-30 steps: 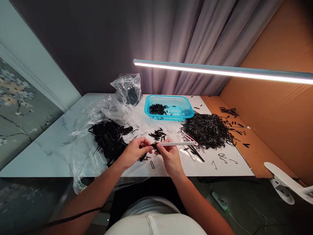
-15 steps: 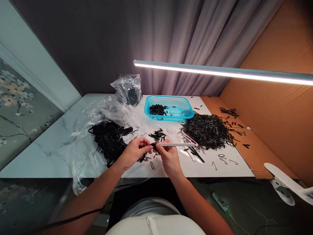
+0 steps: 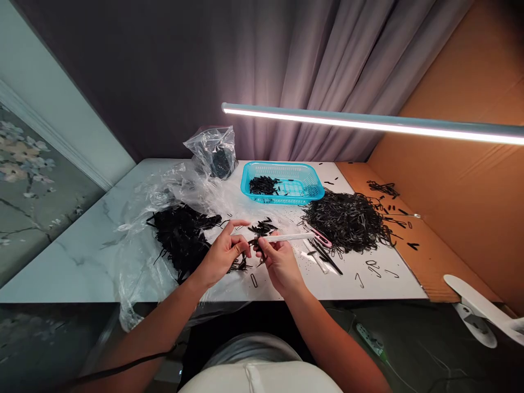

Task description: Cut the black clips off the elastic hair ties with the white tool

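Note:
My left hand (image 3: 223,252) and my right hand (image 3: 277,260) meet over the near middle of the white marble table (image 3: 82,240). The right hand grips a thin white stick (image 3: 291,237) that points to the right. The left hand pinches a small black piece (image 3: 250,242) at the stick's near end, its index finger stretched out. A few black pieces lie under the hands. A heap of black strips (image 3: 180,232) sits on clear plastic to the left. A bigger heap of black loops (image 3: 347,218) lies to the right.
A turquoise basket (image 3: 313,185) with some black pieces stands at the back middle. A clear bag (image 3: 213,150) stands behind the plastic sheet (image 3: 139,262). Pink-handled tools (image 3: 321,237) lie right of the hands. A light bar (image 3: 368,124) hangs overhead. Cardboard (image 3: 450,164) walls the right side.
The left index finger has lifted and stretched out. The white stick has tilted slightly and both hands have shifted a little nearer.

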`<state>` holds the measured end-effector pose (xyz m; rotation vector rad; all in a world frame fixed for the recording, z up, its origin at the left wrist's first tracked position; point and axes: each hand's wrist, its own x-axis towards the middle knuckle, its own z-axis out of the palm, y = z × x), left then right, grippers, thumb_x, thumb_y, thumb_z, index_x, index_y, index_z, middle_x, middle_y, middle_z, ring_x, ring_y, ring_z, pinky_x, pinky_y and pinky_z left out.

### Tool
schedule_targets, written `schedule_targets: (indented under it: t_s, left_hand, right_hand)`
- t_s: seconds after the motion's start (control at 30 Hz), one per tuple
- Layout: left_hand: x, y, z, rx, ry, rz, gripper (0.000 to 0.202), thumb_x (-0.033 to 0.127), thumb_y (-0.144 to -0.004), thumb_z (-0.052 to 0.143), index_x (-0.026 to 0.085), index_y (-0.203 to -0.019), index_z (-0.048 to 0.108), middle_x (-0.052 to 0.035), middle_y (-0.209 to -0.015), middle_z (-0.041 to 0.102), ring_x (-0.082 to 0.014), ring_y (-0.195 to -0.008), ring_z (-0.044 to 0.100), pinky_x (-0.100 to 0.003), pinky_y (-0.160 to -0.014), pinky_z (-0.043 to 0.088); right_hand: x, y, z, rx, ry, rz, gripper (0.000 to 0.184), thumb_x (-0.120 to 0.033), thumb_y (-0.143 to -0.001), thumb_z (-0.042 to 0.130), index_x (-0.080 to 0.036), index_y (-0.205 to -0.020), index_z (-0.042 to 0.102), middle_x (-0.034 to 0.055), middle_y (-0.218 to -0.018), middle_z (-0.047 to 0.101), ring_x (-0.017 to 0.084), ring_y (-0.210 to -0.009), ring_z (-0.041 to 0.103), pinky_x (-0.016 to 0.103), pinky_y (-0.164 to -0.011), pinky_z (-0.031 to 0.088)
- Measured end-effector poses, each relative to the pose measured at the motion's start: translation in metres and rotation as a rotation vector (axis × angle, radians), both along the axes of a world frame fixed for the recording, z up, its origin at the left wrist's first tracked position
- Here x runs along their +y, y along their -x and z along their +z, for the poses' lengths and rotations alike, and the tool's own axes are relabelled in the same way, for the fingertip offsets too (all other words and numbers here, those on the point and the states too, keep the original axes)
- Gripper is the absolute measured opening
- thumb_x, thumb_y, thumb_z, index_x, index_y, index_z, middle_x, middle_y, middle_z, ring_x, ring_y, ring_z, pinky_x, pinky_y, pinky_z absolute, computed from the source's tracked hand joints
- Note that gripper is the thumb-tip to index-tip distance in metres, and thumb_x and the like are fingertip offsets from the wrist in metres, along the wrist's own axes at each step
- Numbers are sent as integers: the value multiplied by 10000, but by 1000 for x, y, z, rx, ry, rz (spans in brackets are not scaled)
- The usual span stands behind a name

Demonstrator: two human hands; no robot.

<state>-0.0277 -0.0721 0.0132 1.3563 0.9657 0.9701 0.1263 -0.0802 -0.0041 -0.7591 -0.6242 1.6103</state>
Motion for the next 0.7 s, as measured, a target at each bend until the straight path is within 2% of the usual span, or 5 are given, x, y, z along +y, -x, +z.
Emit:
schedule_targets:
  t_s: [0.17,0.3,0.4,0.53,0.7]
  left_hand:
    - [-2,3,-4,231,-188,112,278,400,-923,556,194,-1080,654,-32,-887,678,-145,-776,578,-261,-724,401]
    - [-3,2,-6,300,-205,228,256,408,-822,684,188,-947,725,-13,-802,647,-124,-643,474,-255,-610,364]
    - [0,4,-5,72,-57,295,245,402,-823,680,161,-851,716,-13,-719,608,-98,-579,413,-244,-545,313]
    - [6,12,-5,-267,188,302,208,341,-824,690,138,-803,651,-13,-765,611,-30,-493,287,-205,-478,214]
    - [8,18,-9,-299,259,240,237,341,-826,703,115,-806,636,-19,-746,610,-5,-481,280,-180,-463,193]
  right_hand:
    - [0,2,5,77,97,41,301,-271,-682,830,-146,-809,588,-3,-773,649,69,-681,600,160,-608,477]
    - [-1,7,4,59,81,5,311,-271,-676,832,-155,-786,566,-18,-737,623,76,-675,594,171,-610,490]
    - [-4,8,3,33,64,11,318,-281,-676,829,-157,-780,555,-13,-733,613,91,-691,594,178,-596,482]
    - [-6,0,4,33,75,-41,320,-275,-683,826,-166,-794,547,-20,-736,593,83,-683,580,171,-587,469]
    - [-2,-14,3,24,49,-78,310,-261,-701,820,-162,-784,538,-15,-747,592,80,-706,587,167,-612,490]
